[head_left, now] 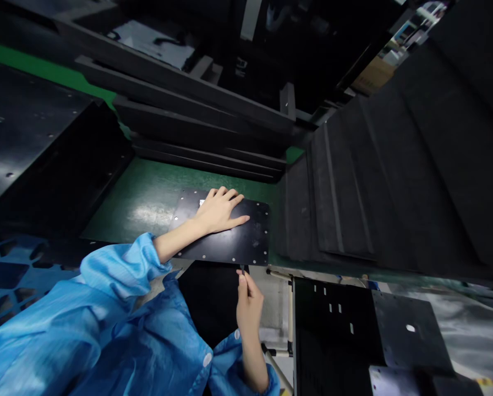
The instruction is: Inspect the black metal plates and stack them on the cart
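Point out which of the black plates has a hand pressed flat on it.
The drilled black plate lying flat on the green mat, under the left hand. The other black plates lie untouched at lower right and far left.

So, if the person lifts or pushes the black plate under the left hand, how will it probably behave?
The black plate looks thin and flat and shows no sag under the left hand, so it is probably stiff. Its glossy face may slide easily on the green mat. Being flat, it should not roll or tip.
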`<control>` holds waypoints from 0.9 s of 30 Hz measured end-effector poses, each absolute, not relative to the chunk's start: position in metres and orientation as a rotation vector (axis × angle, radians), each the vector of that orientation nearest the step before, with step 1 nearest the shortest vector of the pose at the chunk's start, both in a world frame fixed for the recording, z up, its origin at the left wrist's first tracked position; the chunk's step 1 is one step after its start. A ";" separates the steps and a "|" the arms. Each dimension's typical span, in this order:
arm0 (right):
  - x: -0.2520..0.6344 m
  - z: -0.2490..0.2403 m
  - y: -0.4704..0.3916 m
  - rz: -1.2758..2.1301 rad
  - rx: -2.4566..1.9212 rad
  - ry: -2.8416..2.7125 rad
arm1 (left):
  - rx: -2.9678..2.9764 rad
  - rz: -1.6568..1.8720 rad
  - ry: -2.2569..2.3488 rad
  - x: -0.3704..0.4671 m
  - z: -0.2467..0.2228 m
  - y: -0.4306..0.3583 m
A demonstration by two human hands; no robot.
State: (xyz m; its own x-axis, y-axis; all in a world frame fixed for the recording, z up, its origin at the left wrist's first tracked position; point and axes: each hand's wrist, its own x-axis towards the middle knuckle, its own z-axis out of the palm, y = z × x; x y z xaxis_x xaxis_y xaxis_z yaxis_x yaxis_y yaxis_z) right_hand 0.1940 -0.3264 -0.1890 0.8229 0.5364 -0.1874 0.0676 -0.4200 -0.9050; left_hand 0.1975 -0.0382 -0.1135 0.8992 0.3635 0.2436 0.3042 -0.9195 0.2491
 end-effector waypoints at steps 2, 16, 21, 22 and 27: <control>0.203 -0.173 -0.332 0.626 -2.035 -0.531 | 2.854 0.416 0.492 0.197 -0.114 -0.038; 0.237 -0.088 -0.326 0.536 -2.756 -1.264 | 3.245 0.085 -0.107 0.096 -0.108 -0.095; 0.239 -0.093 -0.328 0.466 -2.694 -1.283 | 3.200 0.311 -0.126 0.107 -0.044 -0.078; 0.239 -0.096 -0.328 0.446 -2.653 -1.285 | 3.167 0.329 -0.049 0.113 -0.026 -0.070; 0.230 -0.109 -0.316 0.425 -2.388 -1.236 | 3.044 0.289 0.204 0.148 0.042 -0.017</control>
